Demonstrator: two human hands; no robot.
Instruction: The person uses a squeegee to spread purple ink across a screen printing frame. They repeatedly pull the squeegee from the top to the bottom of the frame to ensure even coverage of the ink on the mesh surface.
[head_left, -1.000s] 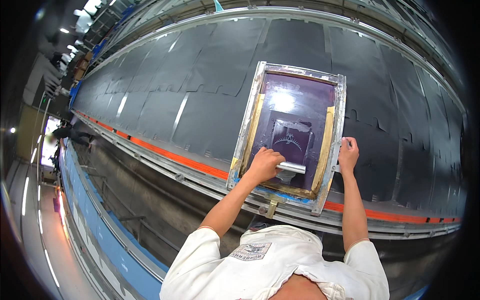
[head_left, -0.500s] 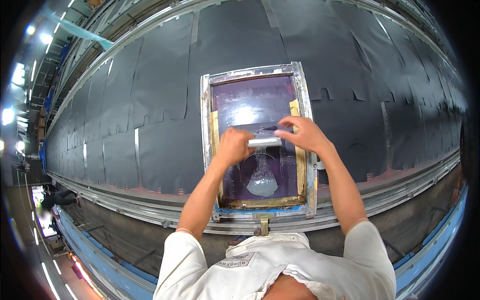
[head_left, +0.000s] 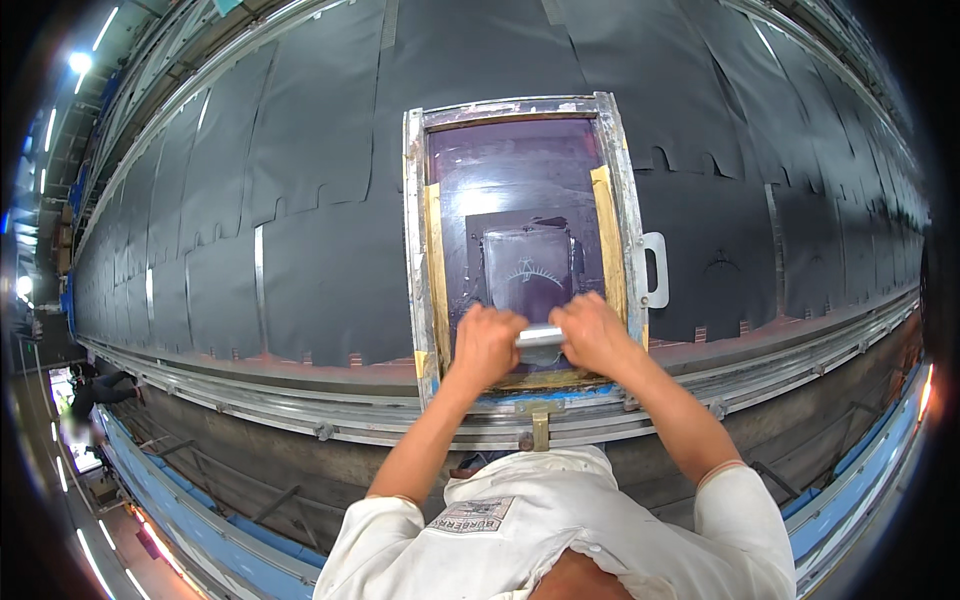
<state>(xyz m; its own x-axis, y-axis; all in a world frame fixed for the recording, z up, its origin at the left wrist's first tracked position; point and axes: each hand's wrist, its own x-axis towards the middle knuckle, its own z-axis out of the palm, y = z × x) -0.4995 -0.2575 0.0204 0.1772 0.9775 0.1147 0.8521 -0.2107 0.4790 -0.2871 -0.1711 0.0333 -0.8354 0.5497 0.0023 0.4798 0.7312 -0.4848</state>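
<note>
A framed printing screen (head_left: 515, 155) with purple mesh lies on the dark sheets before me. Across its near end I hold a short, pale squeegee (head_left: 540, 336) with a hand on each end. My left hand (head_left: 487, 343) is closed round the left end, and my right hand (head_left: 597, 332) round the right end. Just past the squeegee, a pale arched mark (head_left: 530, 272) shows through a dark rectangle in the mesh. A little grey paste (head_left: 543, 355) shows on the near side of the squeegee, partly hidden by it.
Dark sheets (head_left: 310, 280) cover the long table beneath and around the screen. A white handle (head_left: 655, 270) sticks out from the frame's right side. A metal rail (head_left: 300, 425) with a brass-coloured clamp (head_left: 541, 430) runs along the near edge. Far left, another person (head_left: 95, 395) is visible.
Both hands and the squeegee have come toward me, down the screen. My right hand, loose before, now grips the squeegee. The paste patch is mostly gone from view.
</note>
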